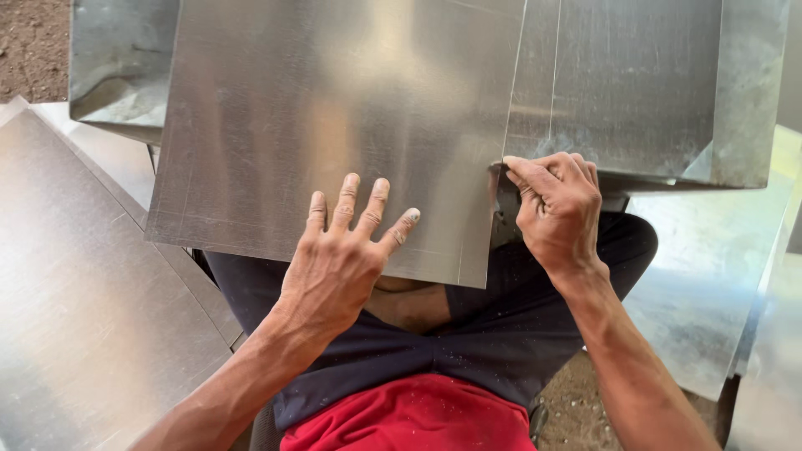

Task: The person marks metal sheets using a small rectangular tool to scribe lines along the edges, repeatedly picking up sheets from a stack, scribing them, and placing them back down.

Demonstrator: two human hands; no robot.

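Seated person at six o'clock, knees apart. The large flat galvanised metal sheet (334, 125) lies across the lap at centre, reaching to twelve o'clock, its near edge over the thighs. The left hand (338, 255) rests flat, fingers spread, on the sheet's near edge, just left of centre. The right hand (558, 209) sits at three o'clock of the left hand, closed on the sheet's right edge, where a folded metal sheet with an upturned rim (652, 92) adjoins at one o'clock. A bent metal panel (121, 67) lies behind at eleven o'clock. A flat metal sheet on the ground (83, 317) lies at nine o'clock; further stacked metal sheets (718, 276) lie at three to four o'clock. Bare earth ground (33, 42) shows at ten o'clock.
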